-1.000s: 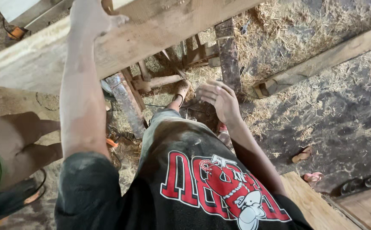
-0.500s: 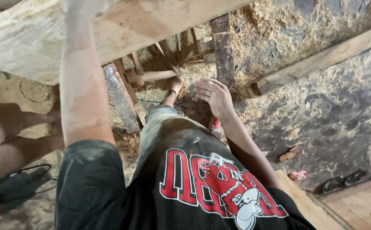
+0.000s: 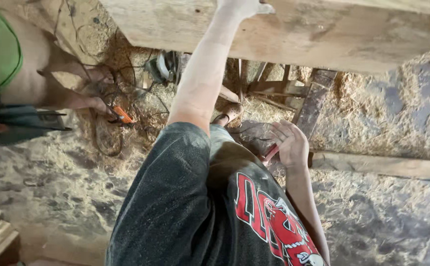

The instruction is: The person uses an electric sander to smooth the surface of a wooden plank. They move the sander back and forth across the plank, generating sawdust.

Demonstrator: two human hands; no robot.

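This is a rough woodworking or sawmill yard: pale sawdust and shavings point(image 3: 373, 207) cover the dirt floor, a thick unfinished timber beam point(image 3: 323, 34) spans the top, and weathered plank offcuts point(image 3: 382, 165) lie at right.

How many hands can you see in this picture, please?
3: the left hand on the big wooden beam at top, the right hand low beside the hip, another person's hand at left by cables. Others may be hidden.

Co-worker's hand point(image 3: 89, 102) near orange tool point(image 3: 122, 115), tangled cable point(image 3: 107, 138).
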